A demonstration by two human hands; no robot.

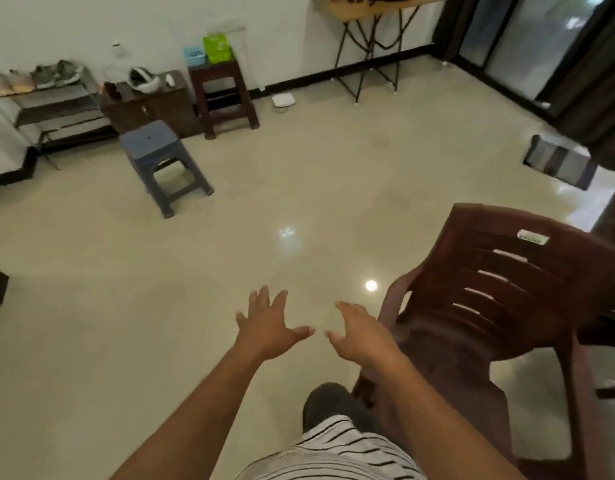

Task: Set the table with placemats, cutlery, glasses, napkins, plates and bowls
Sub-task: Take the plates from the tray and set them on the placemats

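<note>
Both my arms reach forward over a shiny beige tiled floor. My left hand [269, 327] is spread flat, fingers straight, holding nothing. My right hand [359, 336] is beside it, fingers relaxed and empty, just left of a brown plastic chair [489, 289]. No placemats, cutlery, glasses, napkins, plates or bowls are in sight. A wooden folding table [375, 8] stands far off at the back wall, its top mostly cut off by the frame.
A blue-grey plastic stool [160, 157] stands at mid left. Behind it are a shoe rack [53, 102], a low dark cabinet [150, 102] and a brown stool [223, 95] bearing green and blue baskets. A striped doormat [558, 162] lies by dark curtains at right.
</note>
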